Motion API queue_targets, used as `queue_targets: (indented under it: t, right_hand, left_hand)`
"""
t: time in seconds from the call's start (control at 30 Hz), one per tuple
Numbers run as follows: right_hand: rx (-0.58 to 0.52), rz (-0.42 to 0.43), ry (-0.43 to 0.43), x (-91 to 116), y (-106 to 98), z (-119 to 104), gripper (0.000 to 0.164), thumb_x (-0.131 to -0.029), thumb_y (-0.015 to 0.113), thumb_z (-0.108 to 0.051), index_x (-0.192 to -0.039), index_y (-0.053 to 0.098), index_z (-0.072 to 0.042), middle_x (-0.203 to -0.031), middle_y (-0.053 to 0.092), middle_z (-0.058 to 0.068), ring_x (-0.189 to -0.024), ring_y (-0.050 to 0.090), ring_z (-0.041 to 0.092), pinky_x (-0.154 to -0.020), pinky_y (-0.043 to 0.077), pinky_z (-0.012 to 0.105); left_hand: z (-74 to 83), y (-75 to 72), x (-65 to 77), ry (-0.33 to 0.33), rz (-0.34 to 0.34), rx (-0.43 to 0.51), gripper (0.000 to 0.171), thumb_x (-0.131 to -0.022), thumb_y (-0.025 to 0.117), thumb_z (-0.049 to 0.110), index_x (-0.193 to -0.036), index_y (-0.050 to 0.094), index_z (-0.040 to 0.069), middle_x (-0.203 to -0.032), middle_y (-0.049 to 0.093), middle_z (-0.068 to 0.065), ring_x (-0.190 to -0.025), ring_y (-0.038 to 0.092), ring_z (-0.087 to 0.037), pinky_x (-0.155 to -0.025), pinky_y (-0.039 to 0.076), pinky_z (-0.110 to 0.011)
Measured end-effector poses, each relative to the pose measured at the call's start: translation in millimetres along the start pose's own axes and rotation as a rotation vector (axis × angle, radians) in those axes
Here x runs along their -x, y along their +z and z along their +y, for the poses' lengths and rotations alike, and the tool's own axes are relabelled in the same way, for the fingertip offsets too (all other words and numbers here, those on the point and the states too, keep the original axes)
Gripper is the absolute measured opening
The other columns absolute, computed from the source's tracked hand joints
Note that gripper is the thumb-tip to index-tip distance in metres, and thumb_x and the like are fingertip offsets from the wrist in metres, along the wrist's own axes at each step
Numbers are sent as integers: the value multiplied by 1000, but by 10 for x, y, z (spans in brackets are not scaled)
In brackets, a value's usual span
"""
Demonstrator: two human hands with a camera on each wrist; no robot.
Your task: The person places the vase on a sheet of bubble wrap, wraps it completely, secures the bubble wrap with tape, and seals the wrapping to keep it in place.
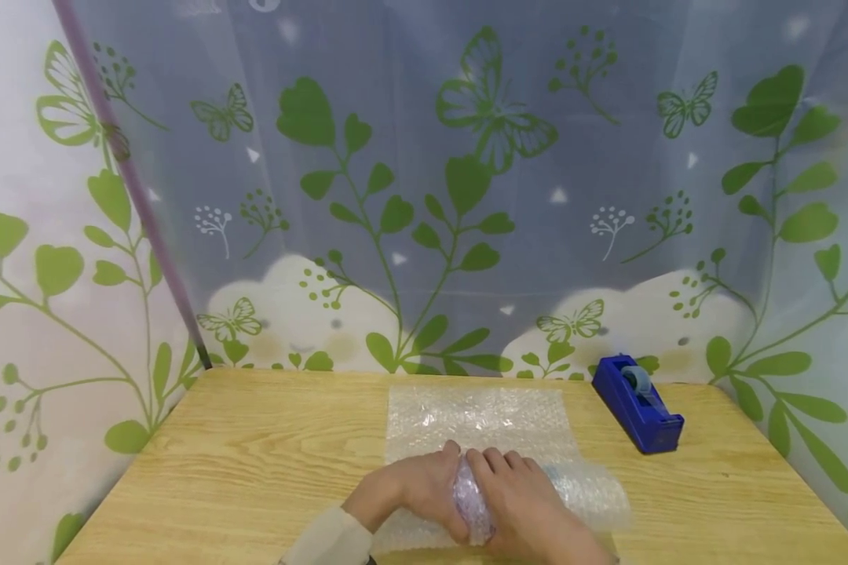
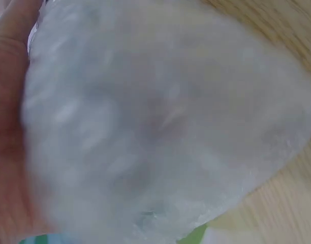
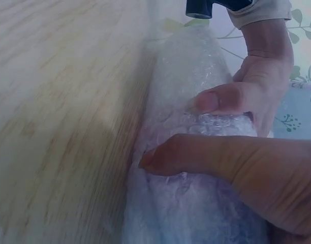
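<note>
A sheet of clear bubble wrap (image 1: pixel 477 416) lies on the table, its near part rolled into a bundle (image 1: pixel 472 506) with a faint purple tint. Around the bundle's left part my left hand (image 1: pixel 424 488) grips, thumb on the near side. Close beside it, my right hand (image 1: pixel 519 498) holds the bundle with the fingers over its far side. In the right wrist view both thumbs press on the bubble wrap (image 3: pixel 188 66). Some light blue shows through near the right end; what is inside cannot be made out. Blurred bubble wrap (image 2: pixel 160 117) fills the left wrist view.
A blue tape dispenser (image 1: pixel 636 408) with a roll of clear tape stands at the back right of the wooden table (image 1: pixel 254 439). Printed curtains (image 1: pixel 424 196) with leaves and butterflies hang behind the table and on both sides.
</note>
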State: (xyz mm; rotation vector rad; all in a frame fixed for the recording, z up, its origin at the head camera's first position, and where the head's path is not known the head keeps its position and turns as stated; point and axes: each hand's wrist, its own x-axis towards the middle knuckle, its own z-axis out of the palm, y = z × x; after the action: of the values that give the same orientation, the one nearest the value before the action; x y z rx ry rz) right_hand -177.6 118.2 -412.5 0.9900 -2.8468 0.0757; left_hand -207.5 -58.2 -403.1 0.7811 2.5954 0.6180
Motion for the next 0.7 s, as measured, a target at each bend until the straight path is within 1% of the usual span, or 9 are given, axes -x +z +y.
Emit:
queue_targets:
  t: [0.1, 0.17, 0.2, 0.27, 0.4, 0.53, 0.57, 0.63, 0.7]
  right_hand:
    - [6, -17, -6, -5, -16, 3, 86, -66, 80, -48, -130, 44, -3, -113, 54, 11, -97, 55, 30, -81, 48, 47]
    - [6, -30, 1, -5, -21, 1, 85, -68, 78, -51, -130, 44, -3, -113, 54, 11, -97, 55, 30, -81, 48, 47]
    - [9, -42, 8, -10, -26, 0, 86, -69, 77, -53, -131, 44, -3, -114, 54, 11, -98, 55, 30, -81, 48, 47]
    - [8, -67, 25, -19, -36, -6, 89, -69, 75, -57, -132, 43, -3, -115, 53, 11, -99, 54, 31, -82, 48, 47]
    - [-23, -108, 51, -33, -43, -23, 94, -68, 75, -60, -135, 43, -2, -118, 52, 12, -103, 53, 31, -84, 46, 49]
    - [-25, -108, 57, -37, -40, -34, 95, -65, 75, -62, -133, 45, -2, -116, 53, 11, -101, 54, 30, -83, 47, 48]
    - [-23, -109, 62, -37, -42, -34, 96, -65, 75, -63, -133, 46, -2, -115, 53, 11, -100, 54, 30, -83, 47, 48]
    - [-23, -104, 67, -40, -47, -26, 96, -64, 76, -63, -132, 46, -2, -114, 53, 10, -99, 54, 29, -82, 47, 47]
    - [-30, -92, 70, -40, -44, -19, 94, -65, 75, -63, -131, 47, -3, -112, 54, 10, -97, 54, 29, -81, 47, 47]
  left_hand:
    - [13, 14, 24, -37, 42, -103, 103, -56, 87, 44, -135, 33, 5, -108, 58, -6, -96, 58, -18, -81, 48, -31]
    - [28, 26, 40, -40, 76, -212, 111, -56, 85, 52, -140, 29, 7, -117, 55, -9, -105, 56, -25, -85, 47, -38]
    - [37, 34, 47, -34, 98, -278, 112, -55, 84, 56, -140, 30, 7, -119, 54, -10, -108, 55, -27, -86, 47, -40]
    - [59, 59, 65, -15, 147, -391, 108, -55, 82, 59, -136, 35, 7, -118, 53, -9, -109, 53, -27, -86, 47, -42]
    - [127, 140, 124, 8, 258, -617, 95, -58, 75, 67, -126, 47, 7, -113, 52, -7, -106, 52, -24, -85, 47, -39]
    - [224, 229, 196, 10, 388, -817, 92, -57, 74, 69, -122, 54, 7, -108, 53, -5, -101, 51, -20, -84, 46, -34]
    - [246, 249, 211, 15, 419, -855, 92, -57, 74, 68, -121, 55, 6, -107, 54, -4, -98, 51, -19, -83, 46, -32]
    - [272, 280, 230, 18, 469, -898, 90, -57, 76, 66, -121, 55, 6, -103, 53, -4, -93, 51, -17, -79, 46, -29]
    - [274, 304, 232, 24, 495, -901, 88, -57, 77, 64, -120, 55, 5, -99, 52, -3, -89, 50, -16, -76, 46, -26]
